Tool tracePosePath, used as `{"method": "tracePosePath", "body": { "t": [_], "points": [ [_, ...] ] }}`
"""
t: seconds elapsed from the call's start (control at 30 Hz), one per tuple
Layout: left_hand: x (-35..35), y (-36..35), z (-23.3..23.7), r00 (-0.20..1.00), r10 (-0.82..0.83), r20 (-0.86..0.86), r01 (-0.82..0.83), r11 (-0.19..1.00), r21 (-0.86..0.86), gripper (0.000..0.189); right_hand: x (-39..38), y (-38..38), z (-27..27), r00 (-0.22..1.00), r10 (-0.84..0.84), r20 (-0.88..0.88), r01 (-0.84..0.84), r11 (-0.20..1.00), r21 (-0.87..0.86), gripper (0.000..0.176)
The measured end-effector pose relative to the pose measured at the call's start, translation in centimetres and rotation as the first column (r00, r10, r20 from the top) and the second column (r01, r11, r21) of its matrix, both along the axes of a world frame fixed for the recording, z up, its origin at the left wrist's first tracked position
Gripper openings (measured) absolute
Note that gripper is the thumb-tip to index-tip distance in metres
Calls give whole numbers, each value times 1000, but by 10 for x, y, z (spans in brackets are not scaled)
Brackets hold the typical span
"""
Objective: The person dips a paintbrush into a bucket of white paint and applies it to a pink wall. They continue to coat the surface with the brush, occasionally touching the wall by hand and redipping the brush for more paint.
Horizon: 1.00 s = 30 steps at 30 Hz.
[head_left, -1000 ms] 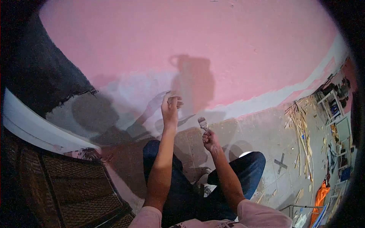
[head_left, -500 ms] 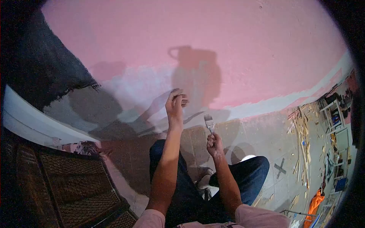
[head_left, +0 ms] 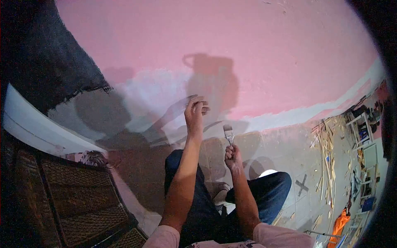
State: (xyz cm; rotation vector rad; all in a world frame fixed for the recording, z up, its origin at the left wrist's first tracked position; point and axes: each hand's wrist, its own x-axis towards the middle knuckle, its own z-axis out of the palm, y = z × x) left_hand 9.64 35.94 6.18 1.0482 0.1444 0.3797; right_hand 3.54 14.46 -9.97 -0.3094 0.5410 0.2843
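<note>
At five o'clock, my right hand point(head_left: 233, 157) grips the paintbrush point(head_left: 229, 136), fingers closed. My left hand point(head_left: 194, 120), fingers loosely open, faces the pink wall point(head_left: 273, 62) at twelve.

Grey floor point(head_left: 281, 155), wooden strips point(head_left: 327, 163), dark cross mark point(head_left: 302, 185)

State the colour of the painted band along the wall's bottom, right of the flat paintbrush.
Whitish painted band, below the flat pink wall; head view shows it best.

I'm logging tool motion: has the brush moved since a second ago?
Yes: judged against the dark floor cross, the brush has shifted slightly rightward in the picture, nearer that cross.
</note>
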Motion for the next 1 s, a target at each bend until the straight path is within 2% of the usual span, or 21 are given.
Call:
{"method": "tracePosePath", "body": {
  "t": [0.03, 0.07, 0.13, 0.17, 0.23, 0.27, 0.33, 0.4, 0.43, 0.5, 0.53, 0.6, 0.67, 0.77, 0.87, 0.97, 1.0],
  "points": [
    [-1, -1, 2, 1000, 6, -10, -6, 1000, 8, 24, 9, 3, -4, 999, -7, -53, 4, 998, -56, 10],
    [-2, 0, 6, 1000, 15, -16, -15, 1000, 17, 24, 17, 5, -7, 998, -16, 58, 26, 984, -175, 10],
    [0, 5, 6, 999, 47, -17, -46, 999, 29, 23, 14, 16, 44, 963, 7, 268, 105, 910, -402, 19],
    [2, 7, 0, 998, 61, -13, -61, 998, 27, 23, 7, 25, 86, 943, 61, 328, 151, 799, -582, 37],
    [3, 3, -1, 997, 79, -4, -79, 997, -12, 22, 5, 22, 123, 849, 249, 465, 350, 393, -850, 42],
    [3, 2, 0, 996, 85, 0, -85, 995, -45, 22, 6, 21, 138, 796, 363, 485, 462, 153, -874, 44],
    [3, 1, 1, 996, 90, 9, -89, 994, -60, 21, 9, 28, 174, 679, 467, 567, 700, -178, -691, 48],
    [4, 1, -3, 997, 82, 12, -82, 996, -28, 21, 10, 40, 193, 653, 525, 546, 742, -299, -600, 48],
    [4, 2, -6, 996, 88, 19, -88, 996, -33, 21, 9, 48, 197, 683, 521, 512, 703, -278, -655, 46],
    [4, 1, -13, 994, 101, 36, -100, 994, -47, 21, 33, 49, 172, 688, 576, 440, 694, -346, -631, 47],
    [2, 1, -16, 995, 96, 14, -95, 994, -55, 21, 50, 48, 141, 675, 592, 440, 706, -345, -618, 48],
    [4, 6, -15, 996, 89, -13, -90, 994, -66, 21, 44, 47, 117, 769, 568, 292, 584, -439, -683, 49],
    [4, 12, -3, 994, 111, -25, -111, 993, -38, 20, 31, 31, 77, 814, 581, 23, 435, -581, -688, 47],
    [-2, 9, -3, 993, 111, -27, -112, 991, -66, 21, 11, 10, 30, 817, 541, -200, 253, -648, -719, 42],
    [3, 10, -6, 994, 107, 6, -106, 992, -62, 24, 16, -4, 13, 829, 508, -233, 254, -714, -653, 37],
    [3, 5, -11, 995, 94, -17, -94, 994, -57, 26, 32, 0, 30, 821, 561, -104, 362, -652, -666, 36],
    [3, 6, -8, 995, 95, -28, -96, 994, -55, 25, 38, -2, 31, 817, 565, -114, 362, -657, -661, 36]
  ]
}}
